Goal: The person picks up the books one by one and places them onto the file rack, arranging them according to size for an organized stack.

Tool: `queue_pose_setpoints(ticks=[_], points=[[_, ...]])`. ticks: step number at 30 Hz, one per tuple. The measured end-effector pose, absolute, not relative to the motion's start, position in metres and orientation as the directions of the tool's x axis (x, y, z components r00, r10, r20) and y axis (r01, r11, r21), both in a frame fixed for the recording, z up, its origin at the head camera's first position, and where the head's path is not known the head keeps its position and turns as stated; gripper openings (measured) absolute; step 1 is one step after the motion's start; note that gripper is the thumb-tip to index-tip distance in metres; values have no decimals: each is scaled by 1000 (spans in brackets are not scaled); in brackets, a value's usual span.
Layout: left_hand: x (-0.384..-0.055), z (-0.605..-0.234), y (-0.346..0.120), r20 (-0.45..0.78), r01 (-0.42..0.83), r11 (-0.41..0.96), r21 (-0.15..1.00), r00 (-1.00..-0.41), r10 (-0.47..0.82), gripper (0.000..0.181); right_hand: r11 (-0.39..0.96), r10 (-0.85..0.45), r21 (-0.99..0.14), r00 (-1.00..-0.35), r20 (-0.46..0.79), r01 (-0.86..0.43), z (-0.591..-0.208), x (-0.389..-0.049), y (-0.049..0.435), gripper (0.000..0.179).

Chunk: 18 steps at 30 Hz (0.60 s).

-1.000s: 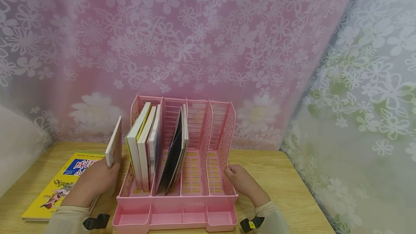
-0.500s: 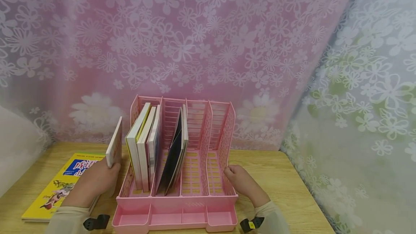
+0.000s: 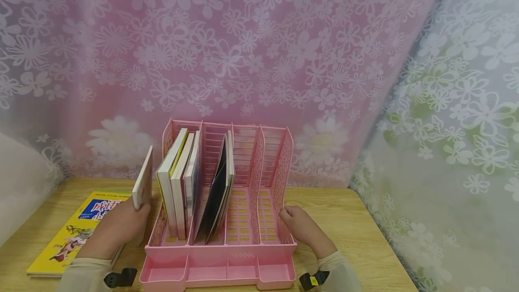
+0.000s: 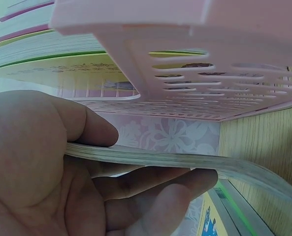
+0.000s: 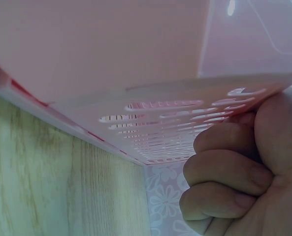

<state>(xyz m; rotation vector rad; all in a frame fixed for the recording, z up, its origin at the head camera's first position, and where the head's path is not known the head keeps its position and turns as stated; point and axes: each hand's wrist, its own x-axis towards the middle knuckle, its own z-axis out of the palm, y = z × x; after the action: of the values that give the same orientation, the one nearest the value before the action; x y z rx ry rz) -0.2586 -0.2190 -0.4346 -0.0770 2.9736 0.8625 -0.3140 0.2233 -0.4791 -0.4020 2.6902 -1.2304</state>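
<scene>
My left hand holds a thin white-edged book upright, just left of a pink desk file rack. In the left wrist view the thumb lies on one side of the book and the fingers on the other; its pages bend slightly at the far end. The right hand grips the front edge of the rack's right side wall, fingers curled. In the right wrist view those curled fingers lie against the slotted wall. Thick books stand in the leftmost slot; thin dark-covered ones lean in the second.
A yellow book with a blue title patch lies flat on the wooden table at the left, partly under my left forearm. Shallow trays run along the rack's front. A pink floral curtain hangs behind.
</scene>
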Motion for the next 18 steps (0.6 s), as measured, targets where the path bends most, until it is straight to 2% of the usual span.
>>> queue_pose_setpoints(ticks=[18], points=[[-259, -437, -219, -33, -32, 850, 525, -999, -17, 62, 635, -301, -752, -953, -30, -177, -479, -314, 223, 39]])
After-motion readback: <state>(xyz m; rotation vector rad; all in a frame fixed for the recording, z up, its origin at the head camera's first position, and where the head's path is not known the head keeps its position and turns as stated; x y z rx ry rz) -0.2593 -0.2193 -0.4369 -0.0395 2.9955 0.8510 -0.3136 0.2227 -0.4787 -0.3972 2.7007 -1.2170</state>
